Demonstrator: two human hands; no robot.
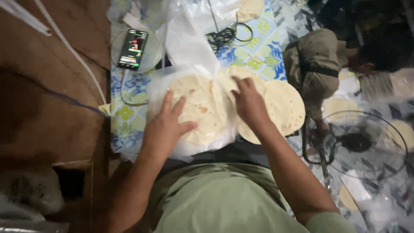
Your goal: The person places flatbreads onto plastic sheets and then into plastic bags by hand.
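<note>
- Left hand: flat, fingers spread wide, palm down on the clear plastic bag that covers the left stack of flatbreads; it presses, clasping nothing.
- Right hand: fingers curled down, tips on the top flatbread where the left stack and the right stack of flatbreads overlap; whether it pinches an edge cannot be told.
- Position of the stacks: side by side on the patterned tablecloth, directly in front of the person, the left one inside the bag, the right one bare and partly over the table's edge.
- Key relation: the bagged stack lies under and just ahead of the left hand; the right hand is at its right rim, so both hands are on the same pile, the right nearer the bare stack. The discs are round, with no long axis.
- Nearby: a phone on a round lid at upper left, a coil of black cord behind the bag, a floor fan at right, another person seated beyond.
</note>
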